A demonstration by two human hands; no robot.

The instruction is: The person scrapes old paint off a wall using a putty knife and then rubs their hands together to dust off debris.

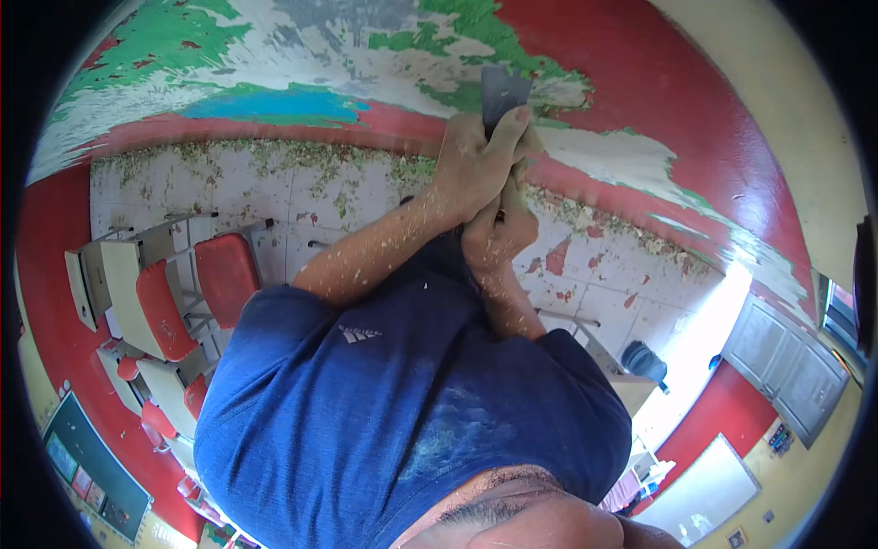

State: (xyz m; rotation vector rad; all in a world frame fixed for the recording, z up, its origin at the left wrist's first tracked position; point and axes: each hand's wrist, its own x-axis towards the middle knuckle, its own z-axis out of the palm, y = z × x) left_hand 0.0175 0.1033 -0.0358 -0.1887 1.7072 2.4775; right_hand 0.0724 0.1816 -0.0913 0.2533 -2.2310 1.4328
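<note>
A paint scraper (504, 95) with a broad dark blade lies against the painted wall (658, 89), where green paint borders a bare whitish patch. My left hand (477, 161) wraps around it close to the blade, thumb stretched along it. Just below, my right hand (501, 233) is closed around the handle, most of which the fingers hide. Pale paint flakes speckle both forearms. Around the blade, the wall shows ragged areas of red, green and bare whitish surface, and a blue patch (274, 106) to the left.
Paint chips litter the white tiled floor (309, 185) along the wall's foot. Desks and red chairs (226, 278) crowd the left side. On the right are a dark round container (643, 361), a grey door (785, 364) and a whiteboard (703, 494). A green board (96, 466) hangs at lower left.
</note>
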